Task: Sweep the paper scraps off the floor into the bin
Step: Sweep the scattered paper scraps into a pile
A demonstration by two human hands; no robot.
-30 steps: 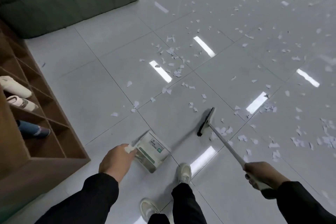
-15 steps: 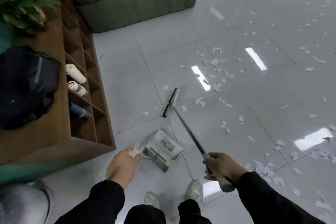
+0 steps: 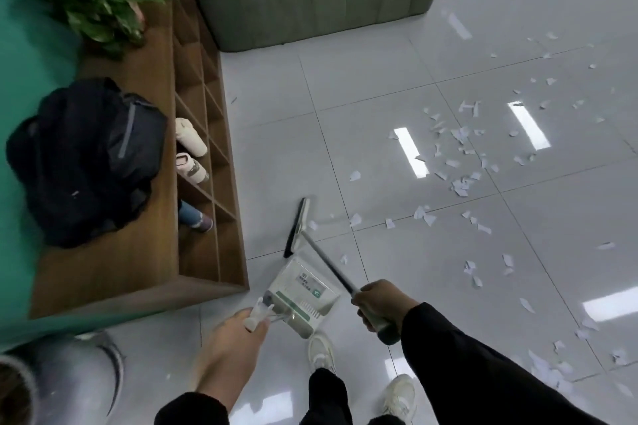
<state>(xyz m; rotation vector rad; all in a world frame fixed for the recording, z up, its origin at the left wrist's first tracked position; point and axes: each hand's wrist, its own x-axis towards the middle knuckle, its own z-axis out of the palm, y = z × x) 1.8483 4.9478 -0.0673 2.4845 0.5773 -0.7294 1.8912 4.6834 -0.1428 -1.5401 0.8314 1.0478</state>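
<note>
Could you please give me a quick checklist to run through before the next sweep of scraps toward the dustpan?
1. Right hand grips the broom handle: ok.
2. Left hand holds the dustpan by its handle: ok.
3. Broom head down at the floor beyond the dustpan: ok.
4. Dustpan mouth flat against the floor: cannot tell.
5. Paper scraps gathered by the dustpan: not ok, most lie scattered off to the right; only a few are near the broom head.
6. Shoes out of the sweep path: ok, they stand behind the dustpan.
</note>
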